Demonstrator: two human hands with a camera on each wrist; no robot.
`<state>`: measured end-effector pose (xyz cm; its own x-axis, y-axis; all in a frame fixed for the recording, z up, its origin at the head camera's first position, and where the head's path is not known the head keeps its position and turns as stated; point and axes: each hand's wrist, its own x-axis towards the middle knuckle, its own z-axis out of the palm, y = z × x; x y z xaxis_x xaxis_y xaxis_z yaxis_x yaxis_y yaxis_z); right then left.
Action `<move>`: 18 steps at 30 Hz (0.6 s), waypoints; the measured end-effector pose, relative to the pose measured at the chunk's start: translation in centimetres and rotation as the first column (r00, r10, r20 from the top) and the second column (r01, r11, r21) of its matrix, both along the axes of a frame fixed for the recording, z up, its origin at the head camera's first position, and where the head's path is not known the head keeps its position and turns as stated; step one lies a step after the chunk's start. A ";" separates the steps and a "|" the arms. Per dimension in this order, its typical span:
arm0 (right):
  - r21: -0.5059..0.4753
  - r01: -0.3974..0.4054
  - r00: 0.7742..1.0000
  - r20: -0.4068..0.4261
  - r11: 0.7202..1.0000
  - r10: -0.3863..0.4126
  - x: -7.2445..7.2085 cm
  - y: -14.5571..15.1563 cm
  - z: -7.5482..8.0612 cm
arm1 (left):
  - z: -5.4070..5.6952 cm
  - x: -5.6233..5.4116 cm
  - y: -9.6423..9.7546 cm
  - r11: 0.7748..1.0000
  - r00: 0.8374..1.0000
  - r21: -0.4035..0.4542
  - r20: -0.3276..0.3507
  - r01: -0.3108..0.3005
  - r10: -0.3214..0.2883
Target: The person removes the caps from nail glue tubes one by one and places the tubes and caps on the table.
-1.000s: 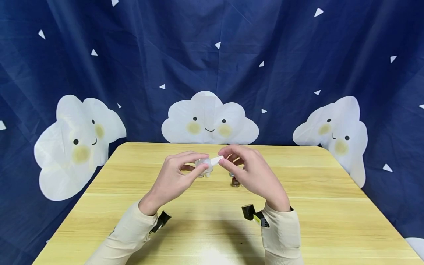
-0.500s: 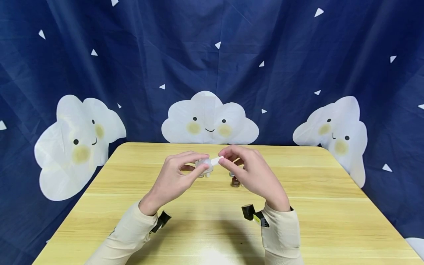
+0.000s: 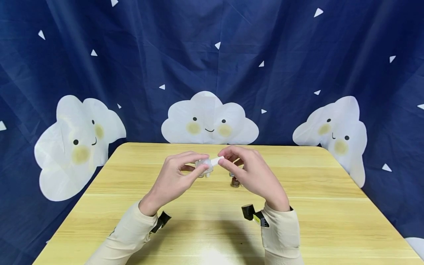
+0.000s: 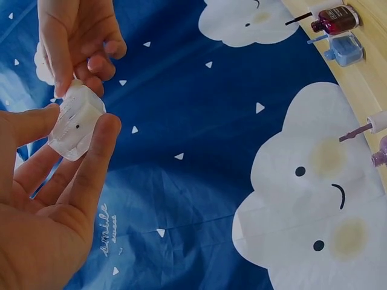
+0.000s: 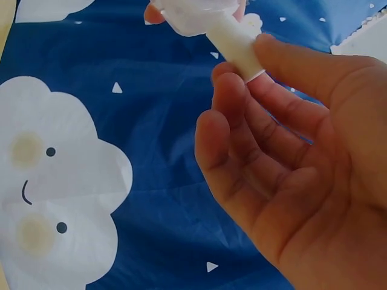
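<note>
Between my hands, above the table, is a small clear bottle of pale nail polish (image 3: 205, 165), tipped so its white cap (image 3: 216, 161) points to the right. My left hand (image 3: 174, 177) grips the bottle body between thumb and fingers. In the left wrist view, the bottle's flat side (image 4: 74, 124) faces the camera. My right hand (image 3: 253, 175) pinches the cap near its end with the thumb and fingertips. From the right wrist, the cap (image 5: 236, 48) appears right against the bottle (image 5: 192, 15), while the other fingers curl loosely below.
On the wooden table (image 3: 318, 206) a dark red nail polish bottle (image 4: 338, 20) and a blue one (image 4: 346, 51) stand close together, with brushes beside them. A mauve bottle (image 4: 381, 154) and its brush cap (image 4: 376, 122) are farther left. A blue cloud-print curtain (image 3: 281, 73) hangs behind.
</note>
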<state>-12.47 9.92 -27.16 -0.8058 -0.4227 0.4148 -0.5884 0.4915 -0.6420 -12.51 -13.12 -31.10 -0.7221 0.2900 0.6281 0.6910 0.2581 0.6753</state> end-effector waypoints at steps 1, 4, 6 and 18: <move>0.002 -0.003 1.000 -0.004 1.000 0.003 0.0 0.0 0.0 | 0.0 0.0 0.0 1.000 1.000 0.000 -0.001 0.001 -0.001; 0.003 -0.018 1.000 -0.013 1.000 0.018 0.0 0.0 -0.1 | 0.0 0.0 0.0 1.000 1.000 0.000 -0.003 0.004 -0.004; 0.002 -0.024 1.000 -0.015 1.000 0.024 -0.1 0.0 -0.1 | -0.1 -0.1 0.0 1.000 1.000 -0.002 -0.004 0.003 -0.003; -0.011 -0.019 0.999 0.050 1.000 0.019 -0.1 0.1 -0.2 | -0.1 -0.1 0.0 1.000 1.000 -0.005 -0.007 0.002 -0.002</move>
